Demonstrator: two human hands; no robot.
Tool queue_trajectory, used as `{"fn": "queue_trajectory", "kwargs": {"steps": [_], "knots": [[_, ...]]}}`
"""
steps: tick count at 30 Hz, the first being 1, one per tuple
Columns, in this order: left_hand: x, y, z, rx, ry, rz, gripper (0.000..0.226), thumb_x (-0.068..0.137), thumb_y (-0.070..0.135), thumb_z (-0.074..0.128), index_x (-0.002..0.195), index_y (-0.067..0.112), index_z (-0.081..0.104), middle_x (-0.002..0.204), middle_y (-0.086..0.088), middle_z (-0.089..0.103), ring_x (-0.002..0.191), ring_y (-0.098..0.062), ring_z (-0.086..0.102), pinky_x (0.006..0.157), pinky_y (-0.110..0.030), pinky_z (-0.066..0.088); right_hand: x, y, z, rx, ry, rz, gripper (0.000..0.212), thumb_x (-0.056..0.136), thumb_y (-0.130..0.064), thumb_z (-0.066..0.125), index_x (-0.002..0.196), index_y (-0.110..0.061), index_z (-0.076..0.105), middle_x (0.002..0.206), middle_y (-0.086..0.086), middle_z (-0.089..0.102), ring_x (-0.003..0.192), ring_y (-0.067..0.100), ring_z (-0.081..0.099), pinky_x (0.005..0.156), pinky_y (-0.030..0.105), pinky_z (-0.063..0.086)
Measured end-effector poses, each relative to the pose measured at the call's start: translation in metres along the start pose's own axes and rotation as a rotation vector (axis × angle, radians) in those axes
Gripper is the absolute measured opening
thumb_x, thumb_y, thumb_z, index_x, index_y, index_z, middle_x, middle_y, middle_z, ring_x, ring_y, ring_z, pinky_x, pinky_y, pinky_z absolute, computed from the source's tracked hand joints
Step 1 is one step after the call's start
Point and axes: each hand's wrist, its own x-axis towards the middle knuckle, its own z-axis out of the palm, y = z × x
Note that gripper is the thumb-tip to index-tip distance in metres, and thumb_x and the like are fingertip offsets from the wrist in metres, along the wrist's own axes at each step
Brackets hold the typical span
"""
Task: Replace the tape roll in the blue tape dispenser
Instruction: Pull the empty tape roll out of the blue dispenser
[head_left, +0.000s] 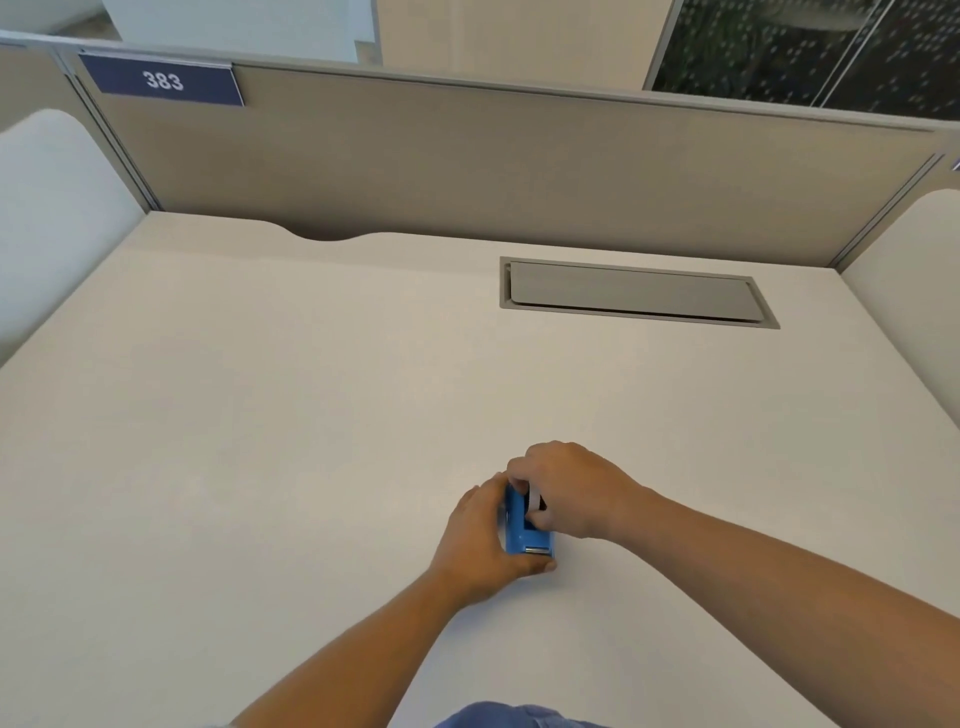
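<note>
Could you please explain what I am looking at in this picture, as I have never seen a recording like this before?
There is no machine here: a person wears a camera on the head, so the single picture looks forward and down at their own two bare arms. They work at a pale desk with a grey partition behind it, a number sign reading 383, and a closed grey cable hatch set into the top. The only loose thing on the desk is a small blue tape dispenser. The left hand wraps its side and steadies it. The right hand reaches in from above, its fingers pinching the tape roll that sits in the dispenser's top. Whether the roll is going in or coming out cannot be told.
</note>
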Motion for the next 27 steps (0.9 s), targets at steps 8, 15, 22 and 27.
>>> {"fn": "queue_trajectory", "kwargs": {"steps": [8, 15, 22, 27], "knots": [[0.000, 0.000, -0.001, 0.046, -0.006, 0.000, 0.080, 0.048, 0.062, 0.083, 0.113, 0.050, 0.037, 0.106, 0.035, 0.048, 0.105, -0.005, 0.051, 0.089, -0.028, 0.047, 0.005, 0.000, -0.006, -0.035, -0.055, 0.006, 0.025, 0.071, -0.017, 0.072, 0.084, -0.024, 0.052, 0.086, -0.002, 0.052, 0.076, 0.021, 0.055, 0.059, 0.035, 0.047], [0.001, 0.001, -0.002, 0.054, -0.024, -0.010, 0.081, 0.049, 0.061, 0.083, 0.114, 0.048, 0.038, 0.105, 0.031, 0.049, 0.104, -0.006, 0.051, 0.088, -0.025, 0.045, 0.011, -0.002, -0.006, -0.045, -0.056, 0.005, 0.025, 0.067, -0.015, 0.072, 0.077, -0.023, 0.050, 0.079, -0.004, 0.050, 0.070, 0.021, 0.056, 0.047, 0.026, 0.033], [-0.001, 0.005, -0.005, 0.068, -0.031, -0.015, 0.082, 0.050, 0.062, 0.082, 0.117, 0.045, 0.039, 0.110, 0.024, 0.052, 0.104, -0.006, 0.051, 0.087, -0.028, 0.047, 0.010, -0.004, -0.008, 0.039, -0.034, 0.036, 0.029, 0.062, -0.012, 0.073, 0.069, -0.026, 0.048, 0.077, -0.011, 0.045, 0.070, 0.016, 0.053, 0.048, 0.025, 0.038], [-0.001, 0.008, -0.007, 0.080, -0.052, -0.035, 0.091, 0.050, 0.065, 0.080, 0.127, 0.042, 0.037, 0.120, 0.018, 0.055, 0.108, -0.007, 0.051, 0.090, -0.033, 0.049, 0.016, -0.008, -0.035, 0.045, 0.053, -0.001, 0.022, 0.063, -0.013, 0.071, 0.071, -0.024, 0.054, 0.080, -0.011, 0.049, 0.073, 0.012, 0.052, 0.049, 0.024, 0.039]]}}
